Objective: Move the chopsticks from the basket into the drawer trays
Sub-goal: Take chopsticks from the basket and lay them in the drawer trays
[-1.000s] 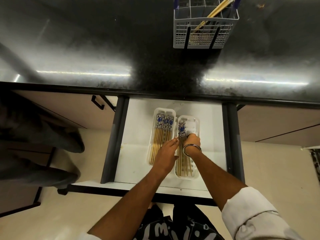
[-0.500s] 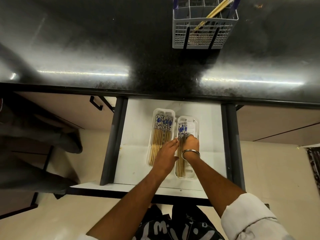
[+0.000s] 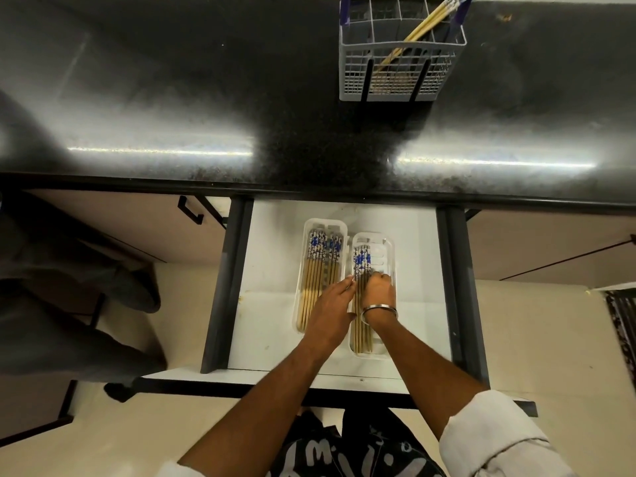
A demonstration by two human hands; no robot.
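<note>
Two bare arms reach down into an open white drawer [image 3: 272, 304]. The right arm has a white sleeve [image 3: 492, 438] rolled up, and a silver bangle [image 3: 378, 313] sits on its wrist.

The left hand [image 3: 328, 313] lies flat with its fingers stretched out and close together. Its fingertips touch the edge between the two trays. It holds nothing that can be seen.

The right hand [image 3: 377, 292] is curled into a loose fist, just beside the left hand. It rests on the chopsticks in the right tray [image 3: 390, 256]. Whether it pinches any of them cannot be told, because the fingers are tucked under.

The sticks in the right tray [image 3: 362, 266] lie flat and straight under that hand, with their blue and white ends past the knuckles. They fill only the left part of this tray.

Left of the left hand sits the left tray [image 3: 304, 235]. More sticks [image 3: 320, 266] lie in it side by side, blue ends far from the hands too.

Well past both hands is the dark shiny tabletop [image 3: 206, 98]. On it stands a grey basket [image 3: 447, 77]. A few chopsticks [image 3: 426, 22] lean in it, tilted to the right.
</note>
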